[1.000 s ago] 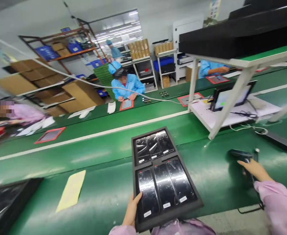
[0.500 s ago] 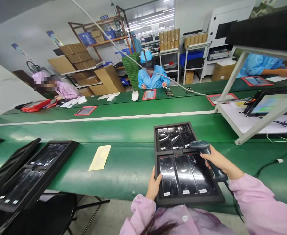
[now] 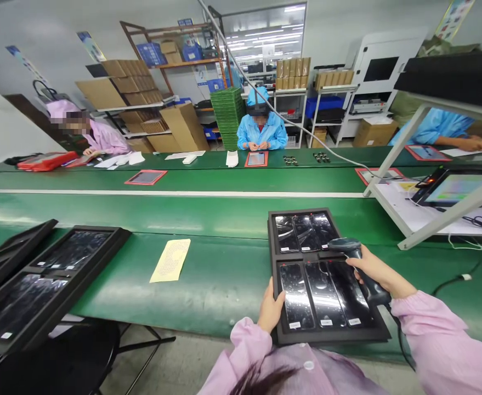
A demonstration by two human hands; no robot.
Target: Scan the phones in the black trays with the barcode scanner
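A black tray point(image 3: 274, 274) with two rows of glossy black phone screens rests on the near edge of the green conveyor point(image 3: 224, 219). My left hand point(image 3: 270, 310) grips the tray's near left edge, thumb lying on it. My right hand point(image 3: 374, 269) is closed round the handle of a dark barcode scanner point(image 3: 345, 245), whose head hangs over the right side of the tray between the two rows. Its cable runs off to the right past my pink sleeve.
Another black tray of screens point(image 3: 39, 285) lies at the left on a black chair point(image 3: 80, 356). A yellow sheet point(image 3: 170, 260) lies on the belt. A white stand with a tablet point(image 3: 450, 189) is at right. People in blue and pink coats work across the belt.
My right hand has lifted the scanner from the belt at the right and brought it over the tray. My view has swung left and steadied; the tray stays in my left hand.
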